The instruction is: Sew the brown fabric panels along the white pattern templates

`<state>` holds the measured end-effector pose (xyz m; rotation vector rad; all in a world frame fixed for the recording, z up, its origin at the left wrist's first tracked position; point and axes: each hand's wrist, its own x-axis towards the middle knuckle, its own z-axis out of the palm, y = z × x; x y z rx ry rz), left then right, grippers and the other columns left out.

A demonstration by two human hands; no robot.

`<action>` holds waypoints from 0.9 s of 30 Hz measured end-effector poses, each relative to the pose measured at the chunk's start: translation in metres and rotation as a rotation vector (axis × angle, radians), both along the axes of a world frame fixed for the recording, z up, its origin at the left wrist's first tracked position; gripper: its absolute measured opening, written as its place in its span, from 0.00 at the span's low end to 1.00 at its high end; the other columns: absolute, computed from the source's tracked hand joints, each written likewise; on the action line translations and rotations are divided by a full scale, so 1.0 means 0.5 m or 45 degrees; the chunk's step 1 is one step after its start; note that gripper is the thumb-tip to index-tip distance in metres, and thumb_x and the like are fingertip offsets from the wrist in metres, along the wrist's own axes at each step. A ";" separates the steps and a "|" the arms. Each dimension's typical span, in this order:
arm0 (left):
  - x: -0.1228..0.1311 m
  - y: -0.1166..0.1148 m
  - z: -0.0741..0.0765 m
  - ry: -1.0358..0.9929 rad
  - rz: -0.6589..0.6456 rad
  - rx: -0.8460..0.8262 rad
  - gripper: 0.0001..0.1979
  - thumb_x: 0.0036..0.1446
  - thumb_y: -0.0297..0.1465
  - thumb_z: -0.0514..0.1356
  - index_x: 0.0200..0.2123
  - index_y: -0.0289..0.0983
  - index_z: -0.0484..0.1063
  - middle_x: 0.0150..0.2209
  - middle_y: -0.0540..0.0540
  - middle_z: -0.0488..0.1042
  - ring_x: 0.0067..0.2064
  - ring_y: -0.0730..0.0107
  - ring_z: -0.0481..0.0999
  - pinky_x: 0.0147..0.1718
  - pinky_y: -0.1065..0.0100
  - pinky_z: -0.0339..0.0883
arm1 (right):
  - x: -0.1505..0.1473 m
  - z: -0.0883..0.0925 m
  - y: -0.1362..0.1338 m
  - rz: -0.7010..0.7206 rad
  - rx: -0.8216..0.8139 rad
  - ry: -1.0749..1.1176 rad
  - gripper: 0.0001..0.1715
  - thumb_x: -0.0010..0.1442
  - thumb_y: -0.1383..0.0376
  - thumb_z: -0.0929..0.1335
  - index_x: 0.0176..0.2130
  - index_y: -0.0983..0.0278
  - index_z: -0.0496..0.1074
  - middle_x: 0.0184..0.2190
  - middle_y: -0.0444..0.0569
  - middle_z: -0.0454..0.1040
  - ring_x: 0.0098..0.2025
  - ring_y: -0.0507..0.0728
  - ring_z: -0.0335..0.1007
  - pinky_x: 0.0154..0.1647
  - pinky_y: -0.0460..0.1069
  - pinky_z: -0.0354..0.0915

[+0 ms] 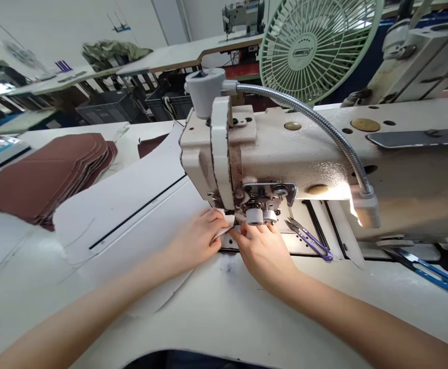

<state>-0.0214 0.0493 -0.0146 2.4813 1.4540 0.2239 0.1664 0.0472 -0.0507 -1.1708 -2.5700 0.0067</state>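
Where both hands pinch, white fabric piece [224,229] folds.

left hand [198,237] palm down, fingers curled; right hand [260,249] close beside, fingertips pinching.

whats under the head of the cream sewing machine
Both hands, left hand and right hand, pinch a small white fabric piece below the cream sewing machine head. Purple thread snips lie beside them. The needle and presser foot are hidden.
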 end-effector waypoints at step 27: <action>0.002 0.036 -0.059 -0.099 0.038 0.260 0.07 0.54 0.21 0.54 0.34 0.36 0.70 0.35 0.46 0.73 0.42 0.62 0.70 0.42 0.64 0.68 | -0.004 -0.021 0.008 -0.041 0.192 0.051 0.19 0.62 0.69 0.61 0.49 0.61 0.74 0.35 0.53 0.74 0.35 0.58 0.65 0.30 0.51 0.49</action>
